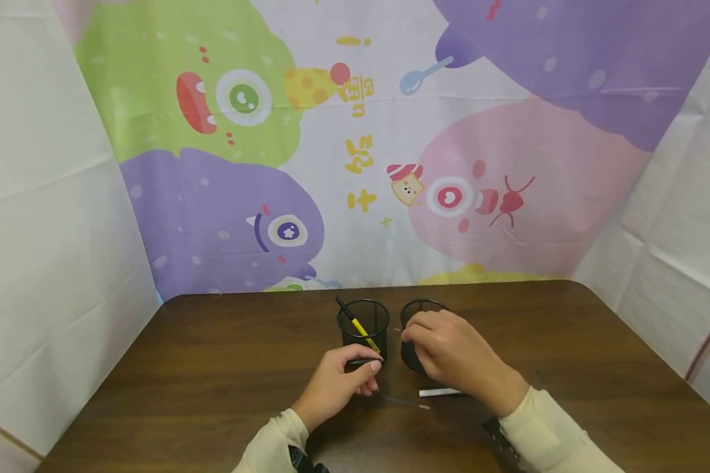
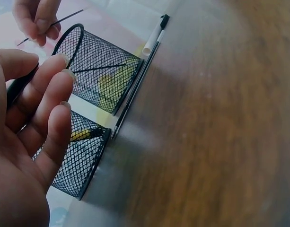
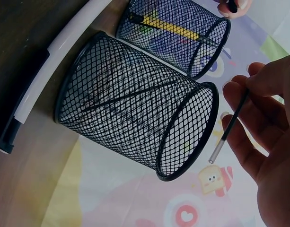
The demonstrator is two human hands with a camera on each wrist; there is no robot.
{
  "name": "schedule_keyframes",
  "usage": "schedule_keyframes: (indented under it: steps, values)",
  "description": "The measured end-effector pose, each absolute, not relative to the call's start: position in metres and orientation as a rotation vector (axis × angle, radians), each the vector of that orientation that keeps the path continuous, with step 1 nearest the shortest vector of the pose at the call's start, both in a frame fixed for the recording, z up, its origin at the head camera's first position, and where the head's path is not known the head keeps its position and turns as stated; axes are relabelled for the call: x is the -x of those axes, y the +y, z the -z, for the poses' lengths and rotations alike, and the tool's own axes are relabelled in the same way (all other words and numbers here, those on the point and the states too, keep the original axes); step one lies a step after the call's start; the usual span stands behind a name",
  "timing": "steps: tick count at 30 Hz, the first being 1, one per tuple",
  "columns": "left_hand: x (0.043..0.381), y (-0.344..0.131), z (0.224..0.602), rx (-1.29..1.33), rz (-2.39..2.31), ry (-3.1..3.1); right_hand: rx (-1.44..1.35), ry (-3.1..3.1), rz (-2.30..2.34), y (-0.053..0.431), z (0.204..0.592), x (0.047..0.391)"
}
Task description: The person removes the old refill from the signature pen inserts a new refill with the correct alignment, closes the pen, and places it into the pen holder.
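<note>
My left hand (image 1: 337, 384) pinches a slim black pen-like piece (image 1: 359, 362) between thumb and fingers, partly covered by the palm. It is just in front of the left mesh pen holder (image 1: 340, 323), where a yellow-and-black pen (image 1: 357, 323) leans. At the right mesh pen holder (image 3: 135, 104), my right hand (image 1: 458, 351) pinches a thin dark pen refill (image 3: 235, 113) with a clear tip. That refill hangs just outside the holder's rim, tip free. Through this holder's mesh shows a dark straight line.
On the brown table (image 1: 225, 394), in front of the holders, lie a white pen barrel (image 1: 438, 392) with black parts beside it and a thin dark refill (image 1: 402, 401) with a pale tip. A cartoon-printed cloth (image 1: 355, 256) hangs behind; white cloth walls (image 1: 53, 197) flank both sides.
</note>
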State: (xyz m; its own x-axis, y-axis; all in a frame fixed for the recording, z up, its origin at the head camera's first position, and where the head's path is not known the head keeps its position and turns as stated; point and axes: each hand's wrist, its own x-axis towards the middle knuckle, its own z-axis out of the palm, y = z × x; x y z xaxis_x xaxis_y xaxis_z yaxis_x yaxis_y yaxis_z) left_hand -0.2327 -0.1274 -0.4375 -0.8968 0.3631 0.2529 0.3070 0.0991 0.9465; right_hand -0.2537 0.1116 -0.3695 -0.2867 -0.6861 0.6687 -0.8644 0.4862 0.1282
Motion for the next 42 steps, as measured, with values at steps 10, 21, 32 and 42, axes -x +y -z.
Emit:
schedule_keyframes:
  steps: [10, 21, 32, 42]
  values:
    - [0.2333, -0.1275, 0.4381, -0.698, -1.935, 2.310, -1.267, -2.049, -0.323, 0.1140, 0.3723, 0.2545]
    - [0.2333, -0.1281, 0.4404, -0.694, -1.951, 2.303, -1.258, -2.095, -0.351, 0.1155, 0.3710, 0.2538]
    - [0.2313, -0.1307, 0.4386, -0.689, -1.927, 2.332, -1.263, -2.085, -0.290, 0.1149, 0.3698, 0.2549]
    - [0.2325, -0.1313, 0.4389, -0.709, -1.952, 2.306, -1.222, -2.121, -0.308, 0.1141, 0.3705, 0.2523]
